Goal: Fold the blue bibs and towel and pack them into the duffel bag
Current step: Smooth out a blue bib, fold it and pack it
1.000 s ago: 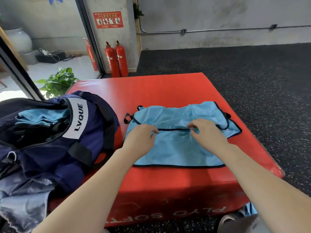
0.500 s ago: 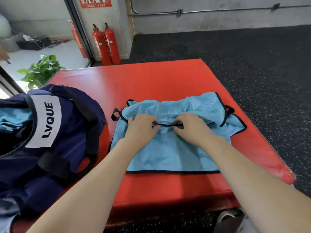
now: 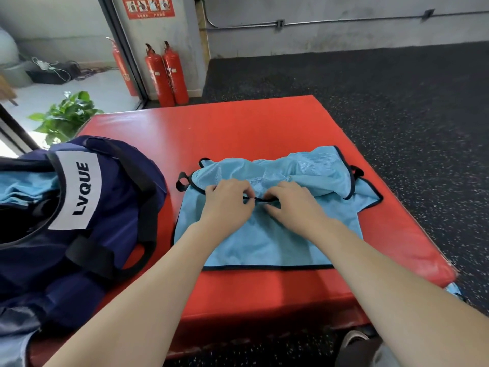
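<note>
A light blue bib (image 3: 267, 242) with black trim lies partly folded on the red padded box (image 3: 238, 133). My left hand (image 3: 227, 205) and my right hand (image 3: 293, 205) sit close together at its middle, each pinching the black-trimmed edge that runs between them. The navy duffel bag (image 3: 87, 234) with a white LVQUE label stands open at the left of the box, and light blue fabric (image 3: 23, 186) shows inside its opening.
Two red fire extinguishers (image 3: 169, 72) stand by the wall behind the box, a third by the doorway. A green plant (image 3: 66, 115) is at the back left. Dark speckled floor surrounds the box. A shoe (image 3: 354, 340) shows at the bottom right.
My hands have slid toward each other along the black-trimmed edge, from well apart to nearly touching. The bib's upper layer has bunched up a little behind them.
</note>
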`<control>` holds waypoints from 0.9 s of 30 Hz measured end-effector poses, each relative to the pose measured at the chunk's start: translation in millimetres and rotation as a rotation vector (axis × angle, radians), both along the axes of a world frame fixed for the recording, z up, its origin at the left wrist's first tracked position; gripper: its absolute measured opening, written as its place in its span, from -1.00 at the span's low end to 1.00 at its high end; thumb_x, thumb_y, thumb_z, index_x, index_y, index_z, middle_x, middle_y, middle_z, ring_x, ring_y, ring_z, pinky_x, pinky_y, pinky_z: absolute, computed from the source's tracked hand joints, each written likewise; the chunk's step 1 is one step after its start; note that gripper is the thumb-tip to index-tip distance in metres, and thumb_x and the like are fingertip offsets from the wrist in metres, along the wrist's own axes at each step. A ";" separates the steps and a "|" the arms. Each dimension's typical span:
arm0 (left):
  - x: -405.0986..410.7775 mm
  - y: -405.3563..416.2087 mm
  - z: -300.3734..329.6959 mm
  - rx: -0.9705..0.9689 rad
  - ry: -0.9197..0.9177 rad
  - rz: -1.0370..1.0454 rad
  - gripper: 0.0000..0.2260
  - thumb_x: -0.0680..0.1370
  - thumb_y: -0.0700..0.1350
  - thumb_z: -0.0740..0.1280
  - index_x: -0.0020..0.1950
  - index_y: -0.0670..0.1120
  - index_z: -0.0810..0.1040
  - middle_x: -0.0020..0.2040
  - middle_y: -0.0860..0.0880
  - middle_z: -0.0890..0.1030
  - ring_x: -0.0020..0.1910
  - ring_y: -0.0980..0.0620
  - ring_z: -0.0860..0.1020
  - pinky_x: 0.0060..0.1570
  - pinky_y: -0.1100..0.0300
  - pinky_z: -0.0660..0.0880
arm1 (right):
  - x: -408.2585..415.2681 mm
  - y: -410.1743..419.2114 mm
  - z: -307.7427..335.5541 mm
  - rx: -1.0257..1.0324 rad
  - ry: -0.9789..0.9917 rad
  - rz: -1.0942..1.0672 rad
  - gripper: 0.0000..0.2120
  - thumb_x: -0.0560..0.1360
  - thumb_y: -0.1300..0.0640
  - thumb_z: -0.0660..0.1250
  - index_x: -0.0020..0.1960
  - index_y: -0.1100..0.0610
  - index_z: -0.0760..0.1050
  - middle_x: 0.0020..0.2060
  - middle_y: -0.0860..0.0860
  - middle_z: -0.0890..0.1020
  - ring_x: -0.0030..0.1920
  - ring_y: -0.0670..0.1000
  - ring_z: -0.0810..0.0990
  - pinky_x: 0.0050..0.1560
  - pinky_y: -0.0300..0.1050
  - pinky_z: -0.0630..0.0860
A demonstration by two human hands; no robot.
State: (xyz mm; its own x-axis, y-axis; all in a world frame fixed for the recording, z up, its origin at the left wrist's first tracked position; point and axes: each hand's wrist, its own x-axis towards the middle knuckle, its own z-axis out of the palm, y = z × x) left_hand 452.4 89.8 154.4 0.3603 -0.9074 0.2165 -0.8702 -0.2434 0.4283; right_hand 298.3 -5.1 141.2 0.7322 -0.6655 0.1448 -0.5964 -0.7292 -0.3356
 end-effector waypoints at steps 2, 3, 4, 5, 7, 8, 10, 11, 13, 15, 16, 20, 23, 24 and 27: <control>0.1 3.3 -1.4 0.004 -0.027 -0.010 -0.92 0.55 -0.06 0.33 -0.05 0.10 0.61 -0.07 0.15 0.62 0.02 0.08 0.53 0.12 0.06 0.28 | 1.0 1.7 -0.9 -0.003 -0.004 -0.004 -0.78 0.58 -0.05 0.31 0.18 -0.03 0.59 0.09 -0.06 0.60 0.19 0.06 0.51 0.18 0.05 0.43; 0.7 5.1 -2.4 0.010 -0.043 -0.016 -0.91 0.56 -0.06 0.32 -0.02 0.10 0.61 -0.07 0.15 0.62 0.01 0.09 0.54 0.11 0.08 0.27 | 1.7 2.1 -0.7 0.004 -0.006 -0.008 -0.79 0.59 -0.03 0.31 0.18 -0.03 0.59 0.09 -0.05 0.60 0.19 0.06 0.51 0.18 0.05 0.42; 1.2 6.5 -3.4 0.017 -0.060 -0.022 -0.91 0.57 -0.05 0.32 0.01 0.10 0.60 -0.07 0.15 0.62 0.01 0.08 0.54 0.11 0.09 0.26 | 2.5 1.9 -0.3 0.013 -0.003 -0.013 -0.79 0.59 -0.01 0.30 0.18 -0.03 0.59 0.09 -0.05 0.60 0.19 0.07 0.51 0.19 0.05 0.42; 1.6 7.8 -4.4 0.026 -0.077 -0.026 -0.91 0.58 -0.03 0.32 0.04 0.10 0.60 -0.05 0.14 0.61 0.02 0.08 0.54 0.12 0.10 0.25 | 3.1 1.5 0.4 0.022 0.003 -0.016 -0.79 0.59 0.01 0.29 0.19 -0.03 0.58 0.10 -0.04 0.59 0.20 0.07 0.51 0.19 0.05 0.41; 3.1 9.8 -5.7 0.040 -0.099 -0.031 -0.88 0.59 0.00 0.31 0.11 0.11 0.58 0.01 0.14 0.61 0.07 0.09 0.53 0.15 0.10 0.23 | 4.1 1.0 1.5 0.035 0.012 -0.019 -0.78 0.59 0.05 0.28 0.20 -0.03 0.58 0.10 -0.03 0.59 0.21 0.07 0.50 0.21 0.04 0.38; 4.0 10.3 -6.1 0.042 -0.101 -0.031 -0.86 0.59 0.01 0.31 0.14 0.11 0.57 0.03 0.14 0.61 0.08 0.09 0.53 0.17 0.10 0.23 | 4.1 1.4 2.3 0.036 0.014 -0.018 -0.79 0.59 0.06 0.28 0.20 -0.02 0.58 0.10 -0.02 0.59 0.20 0.07 0.50 0.21 0.04 0.38; 6.4 10.5 -6.6 0.029 -0.099 -0.024 -0.82 0.60 0.02 0.31 0.19 0.10 0.56 0.06 0.13 0.61 0.12 0.08 0.53 0.21 0.07 0.25 | 4.3 1.6 5.5 0.037 0.007 -0.010 -0.82 0.58 0.04 0.31 0.15 -0.02 0.59 0.04 -0.03 0.60 0.16 0.06 0.52 0.19 0.05 0.40; 7.6 10.2 -6.9 0.020 -0.101 -0.019 -0.80 0.60 0.03 0.31 0.21 0.09 0.56 0.07 0.13 0.61 0.13 0.07 0.53 0.23 0.06 0.27 | 4.2 1.4 7.9 0.045 -0.006 -0.006 -0.86 0.57 0.03 0.33 0.10 -0.02 0.60 -0.02 -0.05 0.60 0.12 0.05 0.54 0.17 0.06 0.42; 10.5 9.2 -6.7 0.004 -0.100 -0.013 -0.79 0.60 0.05 0.31 0.22 0.09 0.56 0.08 0.12 0.62 0.16 0.05 0.53 0.25 0.04 0.28 | 4.1 0.1 13.9 0.070 -0.049 0.002 -0.92 0.54 0.00 0.39 -0.01 -0.02 0.60 -0.13 -0.10 0.59 0.00 0.02 0.57 0.11 0.07 0.48; 11.9 7.6 -5.6 -0.010 -0.091 -0.016 -0.77 0.59 0.08 0.32 0.23 0.08 0.57 0.10 0.11 0.62 0.18 0.05 0.52 0.27 0.02 0.28 | 3.9 -1.1 19.0 0.080 -0.108 0.018 -0.93 0.53 -0.01 0.41 -0.06 -0.02 0.61 -0.16 -0.10 0.60 -0.08 -0.02 0.57 0.04 0.06 0.52; 11.8 6.7 -4.3 -0.016 -0.089 -0.022 -0.76 0.59 0.08 0.33 0.23 0.08 0.58 0.11 0.10 0.63 0.18 0.04 0.52 0.27 0.02 0.28 | 3.8 -0.9 21.1 0.088 -0.134 0.026 -0.92 0.53 -0.01 0.41 -0.06 -0.02 0.61 -0.16 -0.10 0.61 -0.09 -0.03 0.58 0.02 0.05 0.53; 9.7 4.5 3.2 -0.063 -0.082 -0.045 -0.79 0.57 -0.10 0.33 0.18 0.04 0.62 0.07 0.10 0.67 0.14 0.03 0.56 0.25 0.02 0.31 | 1.8 5.2 27.3 0.115 -0.184 0.049 -0.96 0.53 0.00 0.40 -0.04 -0.05 0.61 -0.13 -0.13 0.58 -0.08 -0.06 0.56 -0.01 0.03 0.54; 14.4 11.1 11.0 -0.139 -0.038 -0.035 -0.79 0.52 -0.22 0.32 0.03 0.00 0.68 -0.04 0.09 0.71 0.03 0.00 0.62 0.17 -0.08 0.45 | -8.0 4.1 28.4 0.109 -0.201 0.050 -0.95 0.52 0.05 0.41 -0.05 -0.10 0.60 -0.14 -0.18 0.57 -0.12 -0.13 0.54 -0.04 0.01 0.54; 18.2 14.9 13.7 -0.164 -0.036 -0.020 -0.80 0.51 -0.23 0.33 0.01 -0.01 0.70 -0.05 0.09 0.72 0.02 0.00 0.64 0.15 -0.09 0.47 | -14.1 2.3 28.7 0.108 -0.208 0.046 -0.92 0.52 0.07 0.41 -0.04 -0.11 0.61 -0.14 -0.19 0.57 -0.13 -0.16 0.54 -0.04 -0.02 0.54; 30.6 31.1 20.2 -0.178 -0.084 0.022 -0.80 0.53 -0.21 0.35 0.03 0.02 0.70 -0.02 0.11 0.72 0.02 0.00 0.64 0.14 -0.08 0.44 | -37.6 -3.8 31.5 0.107 -0.211 0.005 -0.86 0.52 0.14 0.42 -0.02 -0.10 0.63 -0.17 -0.23 0.56 -0.14 -0.18 0.54 -0.03 -0.10 0.49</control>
